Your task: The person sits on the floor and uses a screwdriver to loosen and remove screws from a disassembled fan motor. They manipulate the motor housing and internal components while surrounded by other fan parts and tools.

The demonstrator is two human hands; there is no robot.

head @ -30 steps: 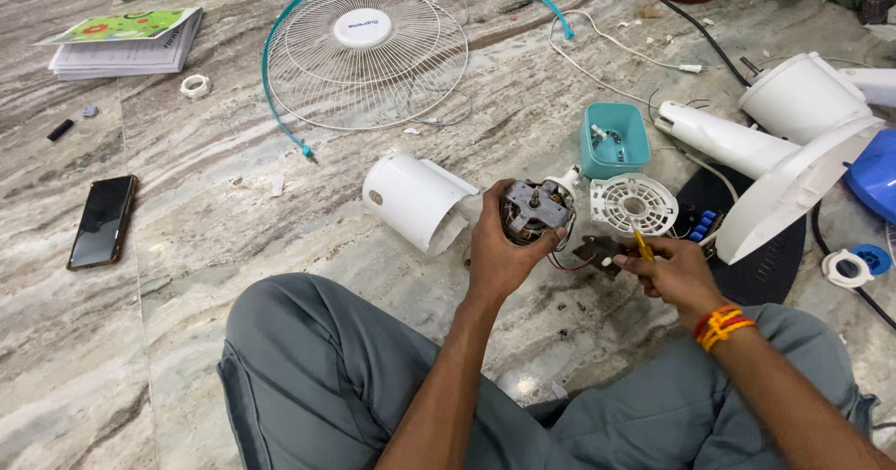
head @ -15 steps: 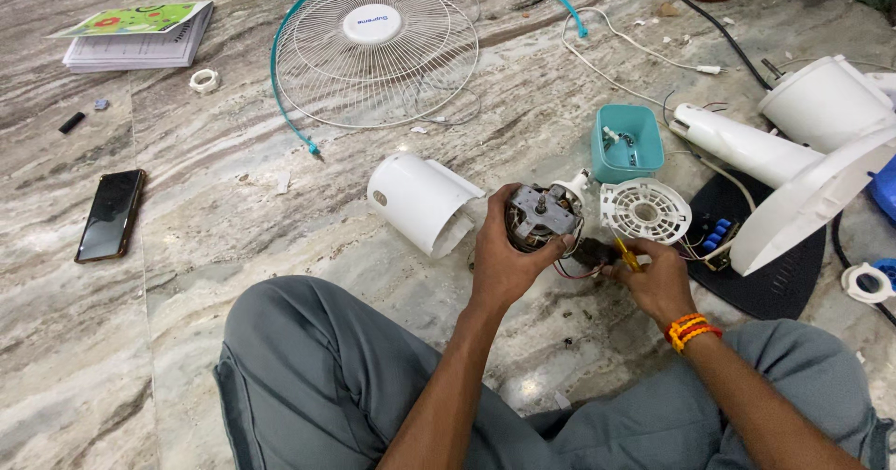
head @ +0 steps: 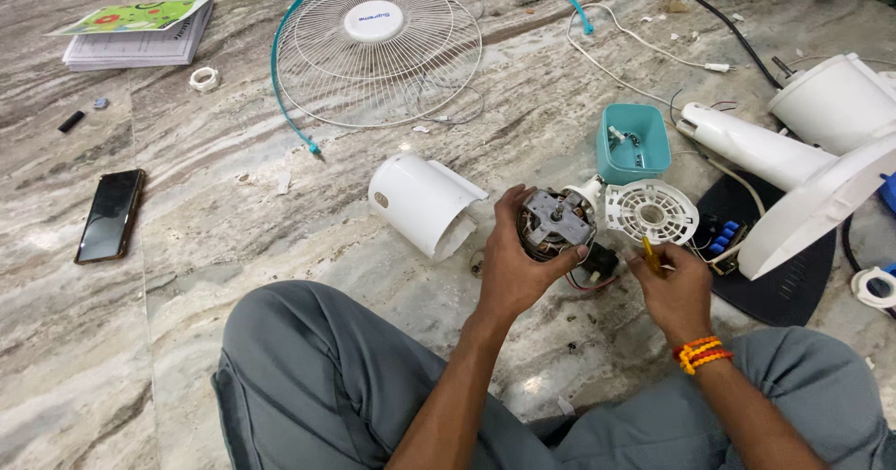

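left hand: fingers clamped round the fan motor, holding it just above the marble floor, shaft end facing up.
right hand: fingers closed on a small yellow-handled tool, looks like a screwdriver; tip hidden, pointing toward the motor's wiring side.
motor: in front of the person's knees, between the white motor cover and the white vented motor bracket; bracket looks attached to or touching it, can't tell which. Black part with red leads hangs just below.
change vs a second ago: right hand has closed in toward the motor, tool now nearer the leads; left-hand grip unchanged, motor hasn't moved. View has drifted a little, nothing else shifted.
meaning: reads as work on the motor/wiring end under way, motor steadied for it, not set down.
around: teal tray with small parts behind the bracket; fan guard with teal rim further back; fan stand and base to the right; phone and booklet well apart on the left.
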